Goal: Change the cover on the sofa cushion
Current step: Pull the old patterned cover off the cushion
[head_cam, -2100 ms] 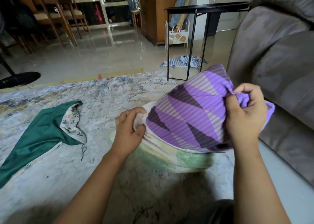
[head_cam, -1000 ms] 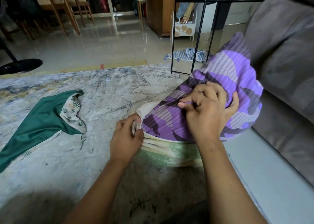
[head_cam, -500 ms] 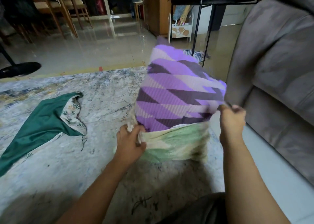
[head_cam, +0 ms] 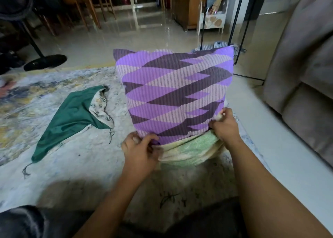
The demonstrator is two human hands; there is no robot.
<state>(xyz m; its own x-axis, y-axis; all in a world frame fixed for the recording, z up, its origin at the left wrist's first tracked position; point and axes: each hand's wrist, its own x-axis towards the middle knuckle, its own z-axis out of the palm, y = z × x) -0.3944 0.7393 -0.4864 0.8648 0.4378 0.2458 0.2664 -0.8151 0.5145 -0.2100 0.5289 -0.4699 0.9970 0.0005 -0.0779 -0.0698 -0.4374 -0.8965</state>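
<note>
Both forearms reaching forward from the lower edge of the view, elbows low, wrists bent slightly inward toward each other. Left hand [head_cam: 139, 151] knuckles up, fingers and thumb pinched shut on the lower left hem of the purple zigzag cover [head_cam: 175, 93]. Right hand [head_cam: 224, 126] a little higher and farther forward, closed around the lower right corner of the same cover, a scrap of pale fabric bunched under its fingertips. Between and above the two hands, the sofa cushion [head_cam: 191, 150] standing upright on the patterned rug [head_cam: 75, 165], mostly sheathed in purple, its pale green inner casing bulging bare from the open bottom edge just between the wrists. Out beyond the left hand, well apart from it, a green cushion cover [head_cam: 72, 117] with a leaf-print lining lying flat and crumpled on the rug. Beyond the right hand, a grey sofa [head_cam: 306, 75] along the edge of the view; ahead of the cushion, black metal table legs [head_cam: 239, 26] on a glossy tiled floor [head_cam: 126, 39].
</note>
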